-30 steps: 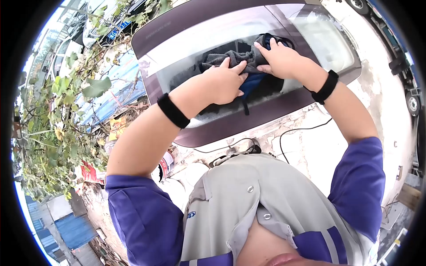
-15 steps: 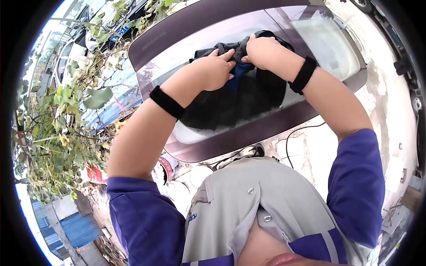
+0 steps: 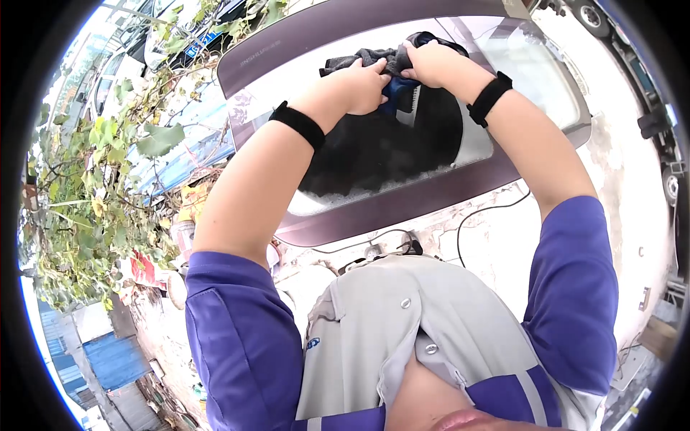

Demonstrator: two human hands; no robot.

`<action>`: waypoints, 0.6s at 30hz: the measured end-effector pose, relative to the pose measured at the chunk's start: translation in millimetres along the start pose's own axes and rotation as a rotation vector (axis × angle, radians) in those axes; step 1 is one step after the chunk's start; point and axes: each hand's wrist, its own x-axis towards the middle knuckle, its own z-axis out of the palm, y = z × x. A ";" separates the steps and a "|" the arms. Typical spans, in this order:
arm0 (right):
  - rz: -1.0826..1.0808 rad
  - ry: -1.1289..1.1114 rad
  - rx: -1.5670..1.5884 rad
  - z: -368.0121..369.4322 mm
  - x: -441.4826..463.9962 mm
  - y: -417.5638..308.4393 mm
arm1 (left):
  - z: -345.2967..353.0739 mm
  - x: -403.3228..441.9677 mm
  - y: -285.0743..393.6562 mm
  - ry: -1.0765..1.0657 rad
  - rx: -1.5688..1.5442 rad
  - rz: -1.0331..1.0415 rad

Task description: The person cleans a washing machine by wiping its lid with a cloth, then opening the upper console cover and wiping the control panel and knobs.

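Note:
Both my hands grip a dark grey wet-looking garment [image 3: 374, 54] over a washing machine [image 3: 345, 224] with a purple-brown rim. My left hand [image 3: 366, 87] has its fingers closed on the bunched cloth at the left. Close beside it, my right hand [image 3: 433, 65] pinches the cloth, and a black fold curls out behind that hand. A blue part with a pale zip-like strip [image 3: 415, 100] hangs below my hands. Under it, the wide opening looks dark inside, with whitish foam along its near edge; the contents cannot be made out.
A second, pale translucent section [image 3: 535, 75] lies on the machine's right. A black cable [image 3: 463, 230] runs over the pale ground in front. Leafy vines [image 3: 108, 172] crowd the left side, with parked vehicles behind. A truck wheel [image 3: 591, 16] shows at top right.
Both hands have moved farther from my body and slightly right with the garment. The pale zip-like strip now shows below them. The view has shifted a little.

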 end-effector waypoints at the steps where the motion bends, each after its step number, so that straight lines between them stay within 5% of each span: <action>1: -0.009 -0.052 -0.028 -7.2 -24.2 -2.9 | 3.0 -15.9 11.4 0.029 -0.001 0.067; 8: -0.102 -0.095 0.076 -0.6 -175.4 -11.4 | 5.2 -91.1 108.6 0.047 -0.076 0.351; 18: -0.077 -0.124 0.097 -3.5 -108.0 25.7 | -6.8 -29.5 73.8 0.029 -0.084 0.243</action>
